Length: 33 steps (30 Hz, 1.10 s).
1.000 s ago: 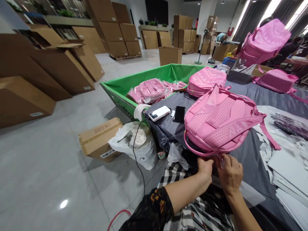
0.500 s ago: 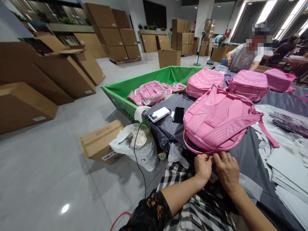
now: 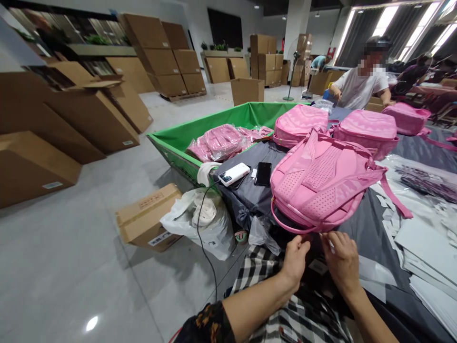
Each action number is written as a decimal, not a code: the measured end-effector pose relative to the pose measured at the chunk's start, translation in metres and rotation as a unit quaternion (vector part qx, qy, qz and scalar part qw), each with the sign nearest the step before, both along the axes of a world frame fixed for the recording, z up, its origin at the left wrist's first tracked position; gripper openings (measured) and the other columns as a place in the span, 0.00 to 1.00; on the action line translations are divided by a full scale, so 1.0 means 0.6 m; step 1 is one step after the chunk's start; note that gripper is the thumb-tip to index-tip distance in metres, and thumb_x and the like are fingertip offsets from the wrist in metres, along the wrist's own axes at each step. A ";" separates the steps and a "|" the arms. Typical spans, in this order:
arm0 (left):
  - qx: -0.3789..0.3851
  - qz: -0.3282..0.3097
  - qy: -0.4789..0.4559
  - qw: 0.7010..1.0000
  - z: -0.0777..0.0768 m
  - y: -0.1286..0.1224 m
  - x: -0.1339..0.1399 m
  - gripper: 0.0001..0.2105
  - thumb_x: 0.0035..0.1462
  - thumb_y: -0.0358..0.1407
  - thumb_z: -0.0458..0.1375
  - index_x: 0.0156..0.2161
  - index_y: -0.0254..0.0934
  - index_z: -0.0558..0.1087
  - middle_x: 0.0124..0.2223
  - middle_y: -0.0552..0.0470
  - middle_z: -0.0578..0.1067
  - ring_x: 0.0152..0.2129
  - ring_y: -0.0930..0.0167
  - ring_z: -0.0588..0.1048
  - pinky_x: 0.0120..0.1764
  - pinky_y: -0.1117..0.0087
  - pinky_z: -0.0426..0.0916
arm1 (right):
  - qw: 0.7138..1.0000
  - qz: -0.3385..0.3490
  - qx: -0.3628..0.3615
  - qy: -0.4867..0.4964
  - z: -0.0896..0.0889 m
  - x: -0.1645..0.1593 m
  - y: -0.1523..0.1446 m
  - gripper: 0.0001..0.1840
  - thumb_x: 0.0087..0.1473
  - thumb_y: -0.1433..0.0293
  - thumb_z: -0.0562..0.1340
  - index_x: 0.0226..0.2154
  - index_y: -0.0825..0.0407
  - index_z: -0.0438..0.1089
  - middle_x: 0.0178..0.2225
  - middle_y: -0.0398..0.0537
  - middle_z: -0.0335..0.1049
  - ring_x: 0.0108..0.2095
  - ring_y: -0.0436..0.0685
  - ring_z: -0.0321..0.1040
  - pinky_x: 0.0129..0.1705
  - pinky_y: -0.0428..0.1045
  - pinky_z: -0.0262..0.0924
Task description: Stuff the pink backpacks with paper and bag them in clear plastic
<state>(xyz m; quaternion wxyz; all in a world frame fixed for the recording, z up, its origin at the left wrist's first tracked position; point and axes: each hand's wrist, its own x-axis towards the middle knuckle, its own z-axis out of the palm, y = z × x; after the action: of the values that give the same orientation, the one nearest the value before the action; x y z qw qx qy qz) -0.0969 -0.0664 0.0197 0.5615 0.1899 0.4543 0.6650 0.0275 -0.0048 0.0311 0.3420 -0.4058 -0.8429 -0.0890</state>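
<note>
At right, the backpack (image 3: 321, 166) looks soft, strap-holdable; my left hand (image 3: 294, 262) and right hand (image 3: 343, 259) curl below, pinch unclear.

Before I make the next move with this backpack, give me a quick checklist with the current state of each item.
1. Backpack resting on the table: ok; the pink backpack lies straps up on the grey-covered table.
2. Left hand's grip: cannot tell; the left hand is near the backpack's lower edge, contact unclear.
3. Right hand's grip: cannot tell; the right hand has its fingers curled, contents unclear.
4. Phone out of the way: ok; the black phone lies apart from both hands.
5. Papers out of the way: ok; the paper stack is beyond the right hand.
</note>
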 end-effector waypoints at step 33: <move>-0.151 -0.101 -0.171 0.968 -0.068 0.050 0.008 0.17 0.66 0.33 0.55 0.58 0.35 0.74 0.41 0.48 0.83 0.37 0.66 0.83 0.46 0.68 0.78 | 0.891 -0.078 -0.381 0.237 0.017 -0.029 -0.004 0.04 0.48 0.73 0.68 0.28 0.50 0.72 0.31 0.41 0.71 0.38 0.53 0.66 0.44 0.47 0.58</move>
<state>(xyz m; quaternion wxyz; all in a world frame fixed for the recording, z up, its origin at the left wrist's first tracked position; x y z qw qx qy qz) -0.0918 -0.0366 -0.0211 0.7173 0.0314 0.4251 0.5512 0.0099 -0.0070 0.0415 0.3426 -0.5782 -0.6720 0.3110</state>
